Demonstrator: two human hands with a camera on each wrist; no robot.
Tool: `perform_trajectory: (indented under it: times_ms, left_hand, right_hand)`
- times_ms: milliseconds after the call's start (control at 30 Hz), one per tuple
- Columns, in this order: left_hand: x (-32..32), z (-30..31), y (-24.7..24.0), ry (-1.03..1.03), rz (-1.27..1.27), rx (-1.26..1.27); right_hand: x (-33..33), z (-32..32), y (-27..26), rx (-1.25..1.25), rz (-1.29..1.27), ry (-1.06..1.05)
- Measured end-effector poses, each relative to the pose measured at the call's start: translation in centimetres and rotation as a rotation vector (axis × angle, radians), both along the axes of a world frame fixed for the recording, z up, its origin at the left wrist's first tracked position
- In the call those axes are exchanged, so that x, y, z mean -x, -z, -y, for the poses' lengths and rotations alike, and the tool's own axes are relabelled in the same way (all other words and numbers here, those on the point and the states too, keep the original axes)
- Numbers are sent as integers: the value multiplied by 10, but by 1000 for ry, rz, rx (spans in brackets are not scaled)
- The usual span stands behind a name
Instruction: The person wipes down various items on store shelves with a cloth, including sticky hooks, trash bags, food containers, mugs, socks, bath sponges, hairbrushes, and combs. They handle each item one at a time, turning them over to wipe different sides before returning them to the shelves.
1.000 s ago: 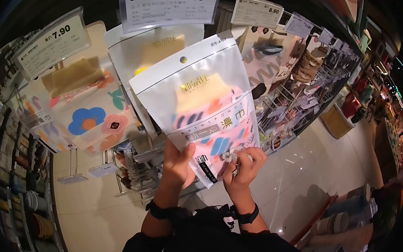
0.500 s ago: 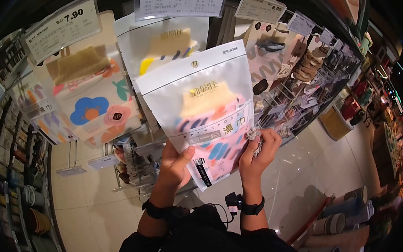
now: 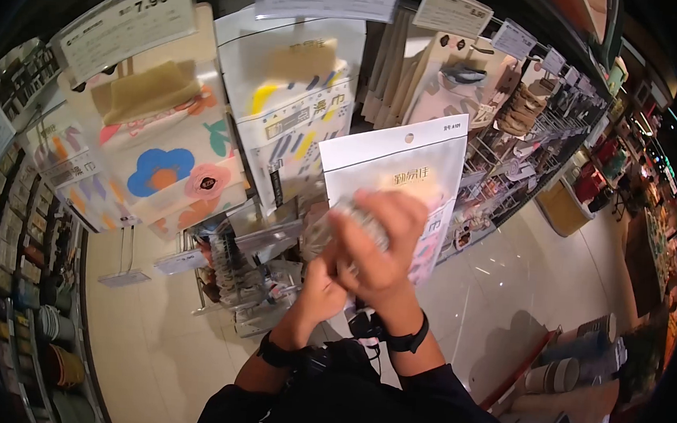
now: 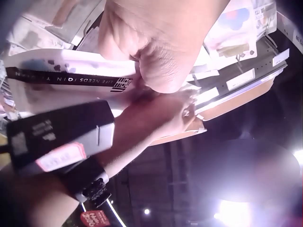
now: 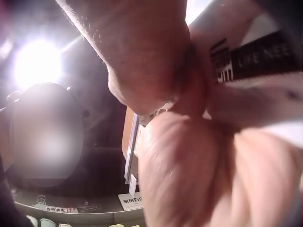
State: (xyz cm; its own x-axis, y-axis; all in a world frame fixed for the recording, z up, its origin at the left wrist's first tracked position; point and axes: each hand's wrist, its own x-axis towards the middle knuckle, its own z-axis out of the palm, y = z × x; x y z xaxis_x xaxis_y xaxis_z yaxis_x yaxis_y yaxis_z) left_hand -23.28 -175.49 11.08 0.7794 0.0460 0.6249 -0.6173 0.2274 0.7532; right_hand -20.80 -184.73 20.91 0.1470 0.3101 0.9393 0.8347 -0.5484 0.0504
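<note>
In the head view a white bath sponge package (image 3: 431, 151) with a pink pattern leans to the right, its lower part hidden behind the hands. My left hand (image 3: 320, 293) grips its lower edge, and the thumb side shows. The package's black label strip (image 4: 71, 78) runs beside that hand in the left wrist view. In front of the package is my right hand (image 3: 387, 247), blurred, fingers curled round a small greyish-white ruffled thing (image 3: 363, 226). The two hands overlap, right over left, at the package's lower end.
Behind hang a yellow-patterned bath sponge package (image 3: 290, 120) and a flower-printed package (image 3: 171, 170). Price tags (image 3: 454, 11) line the rack's top. Hair accessories (image 3: 519, 110) hang on hooks at right. Shelves (image 3: 12, 265) stand at left, bins (image 3: 556, 376) at lower right.
The package has shifted right and down from the hanging ones, uncovering the yellow-patterned package. My right hand has come from the package's right edge across its front to my left hand.
</note>
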Motion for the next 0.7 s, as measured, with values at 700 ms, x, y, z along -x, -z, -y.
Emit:
perform_trajectory:
  times_ms: [700]
  left_hand:
    - [-39,-58,-97,-111,17,57]
  right_hand:
    - [-63,-12,-104,212,6,25]
